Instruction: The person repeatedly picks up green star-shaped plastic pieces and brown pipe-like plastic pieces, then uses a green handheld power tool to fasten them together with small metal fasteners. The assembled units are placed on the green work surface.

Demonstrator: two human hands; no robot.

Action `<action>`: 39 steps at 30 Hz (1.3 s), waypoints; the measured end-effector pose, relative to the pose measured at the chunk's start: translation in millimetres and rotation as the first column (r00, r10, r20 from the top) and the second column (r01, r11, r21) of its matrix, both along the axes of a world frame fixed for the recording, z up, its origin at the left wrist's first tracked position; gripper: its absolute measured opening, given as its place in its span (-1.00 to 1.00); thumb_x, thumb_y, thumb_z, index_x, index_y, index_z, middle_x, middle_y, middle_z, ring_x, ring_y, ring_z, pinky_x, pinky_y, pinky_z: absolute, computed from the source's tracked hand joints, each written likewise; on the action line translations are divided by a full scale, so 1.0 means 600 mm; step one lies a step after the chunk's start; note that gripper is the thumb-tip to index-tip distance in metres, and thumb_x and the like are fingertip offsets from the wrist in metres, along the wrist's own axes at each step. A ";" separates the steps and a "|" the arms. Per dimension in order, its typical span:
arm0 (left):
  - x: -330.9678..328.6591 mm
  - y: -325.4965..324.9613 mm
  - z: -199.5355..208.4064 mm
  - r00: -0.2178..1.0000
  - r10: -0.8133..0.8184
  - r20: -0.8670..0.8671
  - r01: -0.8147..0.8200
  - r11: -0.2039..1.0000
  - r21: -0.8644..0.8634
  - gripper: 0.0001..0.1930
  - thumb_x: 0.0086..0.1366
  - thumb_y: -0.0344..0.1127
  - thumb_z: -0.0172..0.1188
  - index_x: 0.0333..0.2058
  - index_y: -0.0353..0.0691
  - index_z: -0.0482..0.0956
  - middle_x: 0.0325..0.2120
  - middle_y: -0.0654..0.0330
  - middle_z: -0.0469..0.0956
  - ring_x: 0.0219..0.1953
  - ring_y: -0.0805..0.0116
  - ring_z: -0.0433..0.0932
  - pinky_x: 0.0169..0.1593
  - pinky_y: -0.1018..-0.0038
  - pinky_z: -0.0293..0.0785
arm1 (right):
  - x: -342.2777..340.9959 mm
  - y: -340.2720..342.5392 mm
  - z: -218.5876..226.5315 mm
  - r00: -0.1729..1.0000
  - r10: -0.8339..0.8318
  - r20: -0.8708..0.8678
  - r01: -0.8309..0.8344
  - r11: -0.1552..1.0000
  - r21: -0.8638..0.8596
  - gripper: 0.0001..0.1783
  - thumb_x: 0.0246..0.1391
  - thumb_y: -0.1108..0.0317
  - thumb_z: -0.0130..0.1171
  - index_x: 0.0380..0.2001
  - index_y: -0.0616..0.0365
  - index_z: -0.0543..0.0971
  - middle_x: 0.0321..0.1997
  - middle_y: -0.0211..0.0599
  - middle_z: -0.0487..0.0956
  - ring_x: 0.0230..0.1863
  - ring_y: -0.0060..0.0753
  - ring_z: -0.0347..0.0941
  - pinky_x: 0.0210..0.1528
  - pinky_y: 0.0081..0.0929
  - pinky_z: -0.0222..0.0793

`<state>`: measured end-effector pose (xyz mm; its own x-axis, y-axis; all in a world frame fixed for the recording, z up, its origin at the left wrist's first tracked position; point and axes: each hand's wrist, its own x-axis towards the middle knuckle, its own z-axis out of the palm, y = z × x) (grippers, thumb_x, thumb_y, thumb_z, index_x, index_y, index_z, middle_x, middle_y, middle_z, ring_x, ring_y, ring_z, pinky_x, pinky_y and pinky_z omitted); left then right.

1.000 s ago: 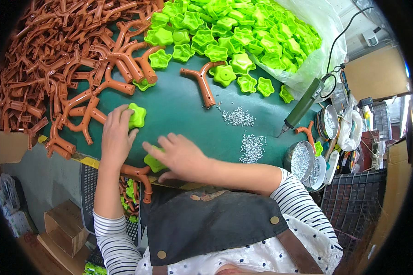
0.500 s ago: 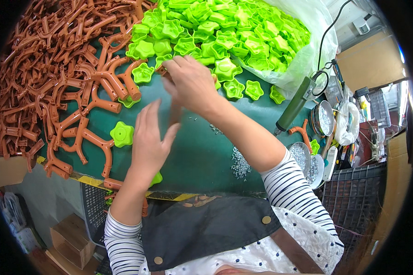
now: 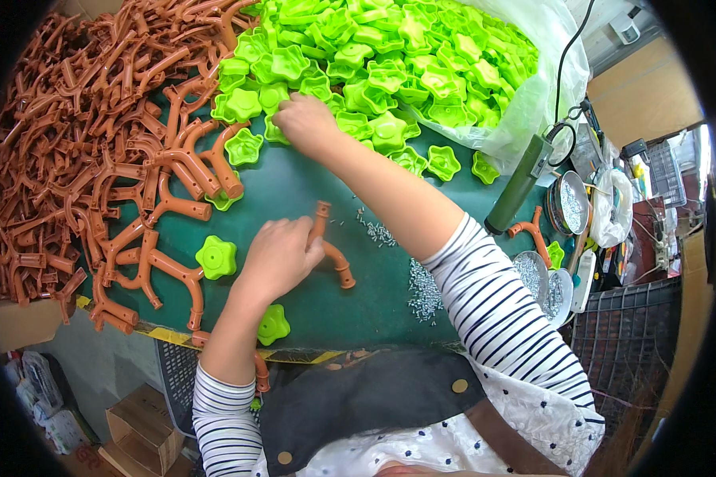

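Observation:
My left hand (image 3: 282, 258) is closed around a brown plastic Y-shaped branch piece (image 3: 336, 256), whose two ends stick out past the fingers above the green tabletop. My right hand (image 3: 304, 123) reaches to the near edge of a heap of bright green star-shaped plastic cups (image 3: 398, 48). Its fingers are curled in against the cups, and what they pinch, if anything, is hidden. Single green stars lie close by: one star (image 3: 216, 257) left of my left hand, another star (image 3: 274, 325) below it at the table edge.
Brown branch pieces (image 3: 64, 143) pile up on the left. Small metal screws (image 3: 426, 290) lie loose on the green table (image 3: 358, 310). A green electric screwdriver (image 3: 519, 183) hangs by a cord at right, beside metal bowls of screws (image 3: 571, 203). A clear plastic bag (image 3: 561, 63) surrounds the heap.
My hands have moved apart. The left one has come down slightly with the brown branch piece, while my right hand has let go of it and gone to the green cups.

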<state>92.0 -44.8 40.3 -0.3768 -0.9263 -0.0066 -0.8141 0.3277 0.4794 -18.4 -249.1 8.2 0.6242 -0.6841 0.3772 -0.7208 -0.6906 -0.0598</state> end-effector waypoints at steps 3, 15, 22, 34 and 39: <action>-0.016 0.002 0.002 0.999 0.040 0.028 -0.038 0.998 -0.048 -0.72 0.26 -0.13 0.24 -0.38 -0.27 0.53 -0.46 0.00 0.57 -0.25 -0.04 0.53 -0.08 0.13 0.42 | 0.000 0.003 0.007 0.999 0.003 -0.046 0.003 0.992 0.130 -0.80 0.01 0.20 0.32 -0.38 0.07 0.71 -0.38 -0.20 0.67 -0.17 -0.04 0.57 -0.14 -0.16 0.51; -0.024 0.064 0.008 0.939 0.179 -0.295 -0.238 0.955 -0.178 -0.75 0.16 -0.32 0.37 -0.24 -0.29 0.58 -0.27 0.08 0.55 -0.13 0.00 0.48 0.01 0.17 0.35 | -0.113 0.237 0.012 0.950 -0.250 0.188 0.073 0.760 0.645 -0.65 0.04 0.06 0.35 -0.44 0.16 0.64 -0.48 -0.04 0.64 -0.39 0.10 0.60 -0.30 -0.03 0.50; -0.029 0.059 -0.006 0.923 0.250 -0.291 -0.297 0.946 -0.128 -0.72 0.16 -0.34 0.37 -0.17 -0.31 0.60 -0.32 0.06 0.54 -0.17 -0.01 0.49 -0.05 0.16 0.40 | -0.170 0.311 0.011 0.944 -0.316 0.090 0.203 0.776 0.597 -0.62 0.21 0.07 0.17 -0.40 0.23 0.61 -0.59 0.04 0.59 -0.49 0.21 0.55 -0.34 0.01 0.48; -0.043 0.024 -0.033 0.963 0.181 -0.201 -0.227 0.944 -0.240 -0.77 0.12 -0.45 0.38 -0.26 -0.39 0.58 -0.23 0.04 0.48 -0.17 -0.01 0.50 -0.07 0.20 0.47 | -0.167 0.261 0.010 0.983 -0.178 0.036 0.106 0.726 0.680 -0.71 0.17 0.16 0.16 -0.36 0.20 0.62 -0.36 0.02 0.66 -0.29 0.16 0.60 -0.21 0.05 0.52; -0.026 0.008 -0.038 0.977 0.091 -0.192 -0.123 0.979 -0.160 -0.72 0.10 -0.44 0.40 -0.21 -0.38 0.56 -0.11 -0.01 0.47 -0.07 -0.04 0.50 -0.01 0.18 0.47 | -0.173 0.253 0.027 0.994 -0.106 -0.028 0.099 0.758 0.644 -0.78 0.07 0.23 0.17 -0.39 0.17 0.63 -0.41 0.01 0.65 -0.32 0.15 0.61 -0.24 0.03 0.53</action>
<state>76.7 -40.1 17.4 -0.2552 -0.9428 0.2144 -0.7524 0.3329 0.5684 -122.3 -97.2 24.3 0.5346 -0.8279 -0.1699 -0.7821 -0.4084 -0.4707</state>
